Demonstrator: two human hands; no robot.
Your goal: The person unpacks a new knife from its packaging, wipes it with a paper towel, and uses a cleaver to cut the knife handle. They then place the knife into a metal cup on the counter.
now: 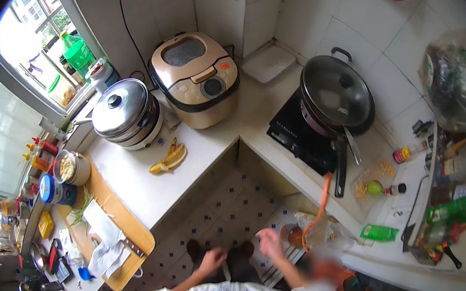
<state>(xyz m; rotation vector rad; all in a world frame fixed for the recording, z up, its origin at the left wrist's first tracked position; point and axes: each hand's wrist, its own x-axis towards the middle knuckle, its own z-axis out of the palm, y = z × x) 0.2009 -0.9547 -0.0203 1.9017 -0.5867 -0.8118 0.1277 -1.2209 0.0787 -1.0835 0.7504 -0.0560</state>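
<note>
My left hand point(213, 261) hangs low before my body, fingers curled; whether it holds anything cannot be told. My right hand point(269, 242) is held out over the tiled floor with its fingers apart and nothing in them. An orange hose point(321, 207) runs down from the counter near that hand. On the left counter lies a banana peel or banana point(169, 160), beside a lidded steel electric pot point(121, 107) and a rice cooker point(195, 78). A wok with a glass lid point(334, 90) sits on a black induction cooker point(301, 133).
A wooden cutting board point(144, 236) holds a knife point(133, 247), a cloth point(107, 257) and green stalks point(83, 209). The white counter edge point(194, 180) borders the floor. Bottles, a green packet point(379, 233) and a green fruit point(374, 187) stand or lie on the right counter.
</note>
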